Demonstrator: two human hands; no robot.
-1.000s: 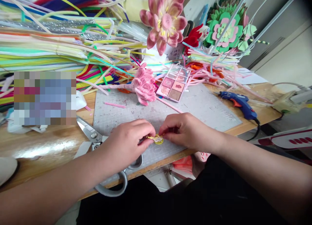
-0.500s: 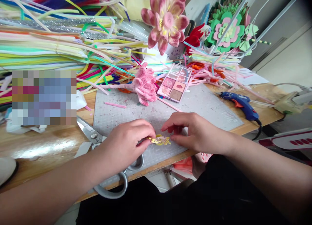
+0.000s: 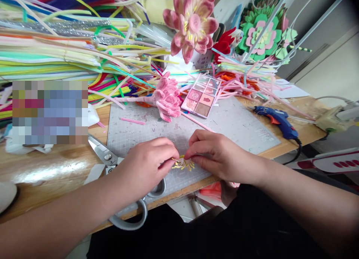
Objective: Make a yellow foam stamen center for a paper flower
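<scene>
A small bunch of yellow-tipped flower stamens (image 3: 183,164) is stretched between my two hands, just above the grey cutting mat (image 3: 238,135). My left hand (image 3: 153,158) pinches its left end between thumb and fingers. At the other end, the thumb and fingertips of my right hand (image 3: 214,152) close on the bunch. Large scissors (image 3: 131,218) lie partly under my left wrist, their blades apart. Beyond my hands, a pink fuzzy flower (image 3: 167,98) rests on its side, with a makeup palette (image 3: 200,98) beside it.
Bundles of coloured pipe cleaners (image 3: 61,57) pile up at the back left. A big pink flower (image 3: 193,23) rises behind the mat. To the right lies a blue glue gun (image 3: 276,120) with its cord. A pink pipe cleaner piece (image 3: 132,121) lies on the mat.
My right hand has moved slightly left and closed its fingertips on the stamens. The stamens now fan out downward between both hands. My left hand has kept its pinch.
</scene>
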